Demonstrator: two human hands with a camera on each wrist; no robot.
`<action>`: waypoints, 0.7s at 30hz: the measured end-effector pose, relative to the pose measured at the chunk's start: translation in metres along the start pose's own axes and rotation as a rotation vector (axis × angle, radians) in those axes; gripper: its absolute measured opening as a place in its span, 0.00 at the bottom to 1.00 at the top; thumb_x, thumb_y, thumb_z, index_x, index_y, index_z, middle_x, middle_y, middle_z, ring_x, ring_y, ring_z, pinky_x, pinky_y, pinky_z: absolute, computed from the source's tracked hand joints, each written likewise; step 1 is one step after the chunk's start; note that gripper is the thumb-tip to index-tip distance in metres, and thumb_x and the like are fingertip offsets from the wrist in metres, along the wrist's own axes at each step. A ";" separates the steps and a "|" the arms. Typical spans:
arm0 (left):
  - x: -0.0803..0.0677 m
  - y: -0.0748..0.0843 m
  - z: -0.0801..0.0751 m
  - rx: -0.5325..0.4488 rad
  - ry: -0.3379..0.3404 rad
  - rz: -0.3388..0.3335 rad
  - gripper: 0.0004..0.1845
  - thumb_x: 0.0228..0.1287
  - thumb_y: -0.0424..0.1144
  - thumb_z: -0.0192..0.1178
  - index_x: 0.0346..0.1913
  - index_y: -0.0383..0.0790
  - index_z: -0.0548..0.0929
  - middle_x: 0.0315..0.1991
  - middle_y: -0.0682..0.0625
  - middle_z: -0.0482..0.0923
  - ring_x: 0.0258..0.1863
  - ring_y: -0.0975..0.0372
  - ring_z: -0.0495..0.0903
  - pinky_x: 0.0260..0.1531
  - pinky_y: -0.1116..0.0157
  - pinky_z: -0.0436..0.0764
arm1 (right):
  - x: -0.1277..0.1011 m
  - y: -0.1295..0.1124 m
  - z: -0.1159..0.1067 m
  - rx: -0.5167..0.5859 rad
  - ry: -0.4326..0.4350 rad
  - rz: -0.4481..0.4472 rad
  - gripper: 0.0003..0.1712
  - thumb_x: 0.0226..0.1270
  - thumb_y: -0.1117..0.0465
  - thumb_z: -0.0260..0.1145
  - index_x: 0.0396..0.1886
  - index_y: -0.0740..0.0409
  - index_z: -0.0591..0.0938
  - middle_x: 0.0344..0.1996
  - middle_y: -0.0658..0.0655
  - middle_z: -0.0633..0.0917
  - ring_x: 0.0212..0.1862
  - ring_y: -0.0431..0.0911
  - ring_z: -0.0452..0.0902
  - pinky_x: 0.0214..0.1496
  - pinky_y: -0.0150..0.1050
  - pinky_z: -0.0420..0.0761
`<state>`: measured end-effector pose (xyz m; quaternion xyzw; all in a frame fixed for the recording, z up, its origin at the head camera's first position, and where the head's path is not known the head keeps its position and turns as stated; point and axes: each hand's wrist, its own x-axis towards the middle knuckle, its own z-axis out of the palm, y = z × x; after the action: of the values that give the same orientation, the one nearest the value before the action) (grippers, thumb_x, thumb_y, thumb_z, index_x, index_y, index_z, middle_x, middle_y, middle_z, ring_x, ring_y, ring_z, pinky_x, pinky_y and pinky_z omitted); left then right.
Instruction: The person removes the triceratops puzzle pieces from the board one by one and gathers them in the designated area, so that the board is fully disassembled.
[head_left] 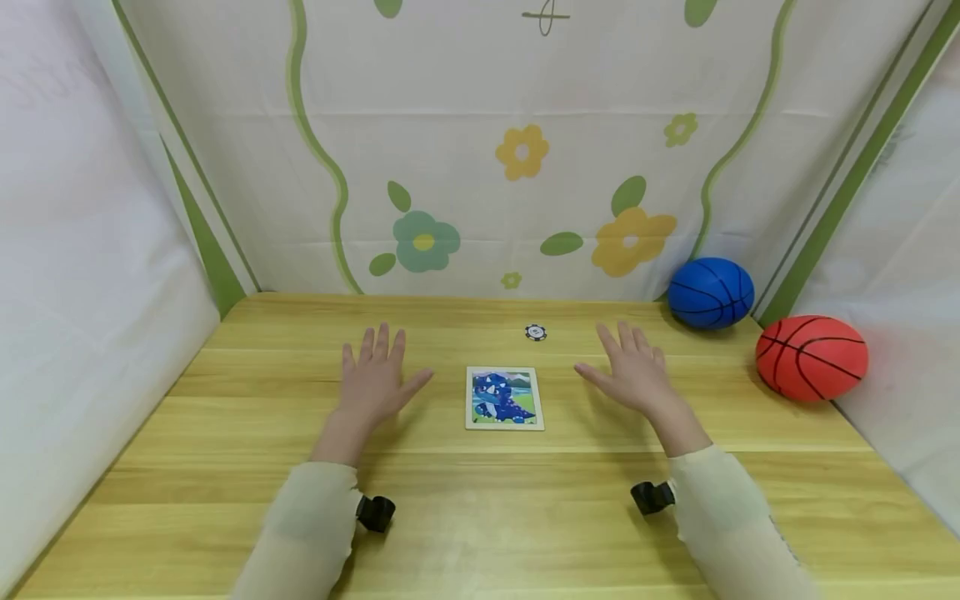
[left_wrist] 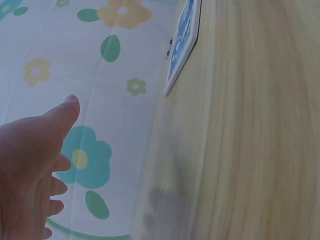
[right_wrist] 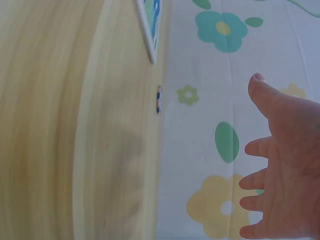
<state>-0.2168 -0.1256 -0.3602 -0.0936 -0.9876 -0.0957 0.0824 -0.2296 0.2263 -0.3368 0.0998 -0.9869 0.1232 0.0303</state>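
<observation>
A framed picture puzzle of a blue dinosaur lies flat on the wooden table, between the two hands. Behind it, slightly to the right, is a small black-and-white poker chip. To the left of the puzzle the left hand is spread, palm down, thumb pointing toward the puzzle, holding nothing. On the other side the right hand is spread the same way, also holding nothing. Both wrist views show the hands raised above the tabletop, touching neither object. The puzzle's edge and the chip appear there side-on.
A blue ball sits at the table's back right corner, with a red ball in front of it at the right edge. Flower-printed cloth hangs behind the table; pale cloth walls stand at both sides.
</observation>
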 end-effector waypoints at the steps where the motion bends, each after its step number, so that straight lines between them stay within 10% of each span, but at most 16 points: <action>1: 0.002 0.002 0.000 -0.005 -0.008 -0.004 0.43 0.56 0.67 0.36 0.66 0.37 0.50 0.65 0.37 0.40 0.63 0.46 0.36 0.54 0.43 0.34 | 0.002 -0.004 0.001 0.004 0.000 0.002 0.50 0.53 0.29 0.44 0.66 0.58 0.49 0.63 0.70 0.43 0.62 0.65 0.32 0.53 0.65 0.38; 21: 0.018 0.042 0.044 -0.165 -0.020 -0.006 0.40 0.56 0.65 0.40 0.64 0.39 0.56 0.64 0.39 0.46 0.62 0.47 0.44 0.55 0.44 0.41 | 0.019 -0.046 0.054 0.288 -0.042 -0.006 0.46 0.56 0.34 0.47 0.66 0.56 0.50 0.64 0.65 0.47 0.63 0.60 0.38 0.57 0.59 0.43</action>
<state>-0.2322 -0.0726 -0.3922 -0.0983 -0.9773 -0.1761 0.0641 -0.2407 0.1652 -0.3767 0.1086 -0.9591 0.2613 -0.0044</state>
